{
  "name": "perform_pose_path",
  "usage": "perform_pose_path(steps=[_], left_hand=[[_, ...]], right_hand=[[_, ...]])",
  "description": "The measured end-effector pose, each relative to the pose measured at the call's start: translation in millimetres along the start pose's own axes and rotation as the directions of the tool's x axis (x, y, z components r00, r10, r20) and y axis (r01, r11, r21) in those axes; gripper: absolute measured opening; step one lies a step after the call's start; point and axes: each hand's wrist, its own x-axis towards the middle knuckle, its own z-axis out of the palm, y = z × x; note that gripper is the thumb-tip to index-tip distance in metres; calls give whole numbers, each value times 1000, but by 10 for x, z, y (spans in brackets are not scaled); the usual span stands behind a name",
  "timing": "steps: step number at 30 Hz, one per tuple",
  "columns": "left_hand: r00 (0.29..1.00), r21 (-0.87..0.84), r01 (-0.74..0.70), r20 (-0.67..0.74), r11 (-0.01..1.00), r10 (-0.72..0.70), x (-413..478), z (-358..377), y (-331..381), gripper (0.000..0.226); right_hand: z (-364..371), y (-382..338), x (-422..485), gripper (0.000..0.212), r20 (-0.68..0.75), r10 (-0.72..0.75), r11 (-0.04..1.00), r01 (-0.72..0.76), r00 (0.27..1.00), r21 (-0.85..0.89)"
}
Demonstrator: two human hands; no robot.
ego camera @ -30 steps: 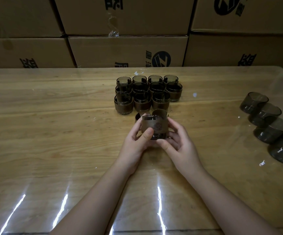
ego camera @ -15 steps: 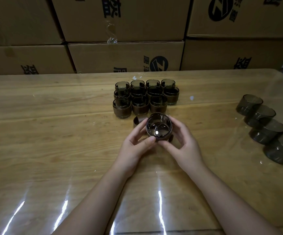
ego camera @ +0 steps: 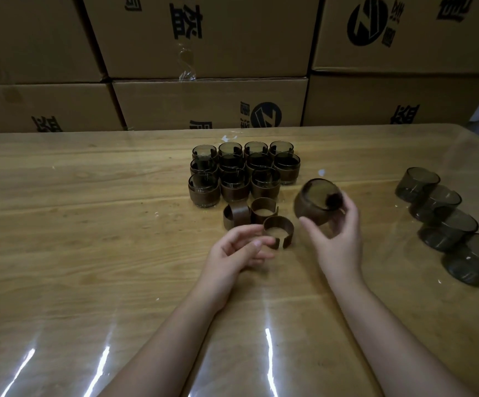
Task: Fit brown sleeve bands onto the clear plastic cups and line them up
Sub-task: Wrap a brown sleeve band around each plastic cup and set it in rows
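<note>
Indoors, stacked cardboard boxes (ego camera: 209, 104) with black print form a wall behind a wide wooden table (ego camera: 60, 239) under a glossy clear cover. Near the middle of the table stands a tight block of banded cups (ego camera: 235, 190): four in the back row, four in the middle, three in front, all upright. Well to the right of the block, four bare cups (ego camera: 447, 224), smoky and see-through, lie tipped against one another in a slanting line.

Two bare forearms reach in from the bottom edge. The right hand (ego camera: 338, 242) is just right of the block's front row, its grip closed around a cup (ego camera: 312, 206) that is tilted and blurred; the cup's lower part looks brown.

The left hand (ego camera: 232, 253) is in front of the block, its grip released, fingers loosely curled around nothing. Three open brown sleeve bands (ego camera: 236, 217) sit between the block and that hand, the nearest band (ego camera: 288, 234) just beside its fingertips.
</note>
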Motion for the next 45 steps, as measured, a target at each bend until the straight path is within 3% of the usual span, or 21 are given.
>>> perform_pose_path(steps=[3, 10, 19, 24, 29, 38, 41, 43, 45], left_hand=[[999, 33, 31, 7, 999, -31, 17, -7, -2, 24], [998, 27, 56, 3, 998, -56, 14, 11, -1, 21], [998, -1, 55, 24, 999, -54, 3, 41, 48, 20], [998, -6, 52, 17, 999, -52, 1, 58, 63, 19], [999, -16, 47, 28, 999, -47, 0, 58, 78, 20], [999, -15, 39, 21, 999, -39, 11, 49, 63, 19], [991, 40, -66, -112, 997, 70, 8, 39, 31, 17], [944, 110, -136, -286, 985, 162, 21, 6, -1, 21], [872, 185, -150, -439, 971, 218, 39, -38, -30, 31]], right_hand=[[-35, 90, 122, 75, -87, 244, 967, -235, 966, 103], [59, 208, 389, 79, 82, 305, 952, -302, 949, -45], [264, 321, 870, 81, 22, 304, 947, -299, 952, -119], [363, 379, 962, 77, 116, 250, 936, -209, 961, -282], [392, 386, 1000, 81, 90, 202, 888, -143, 975, -437], [371, 385, 998, 75, 121, 214, 892, -143, 969, -430], [379, 342, 965, 77, 123, 229, 894, -159, 966, -418], [383, 294, 906, 75, 81, 216, 900, -166, 973, -403], [351, 241, 811, 60, -20, 133, 929, -131, 991, -347]])
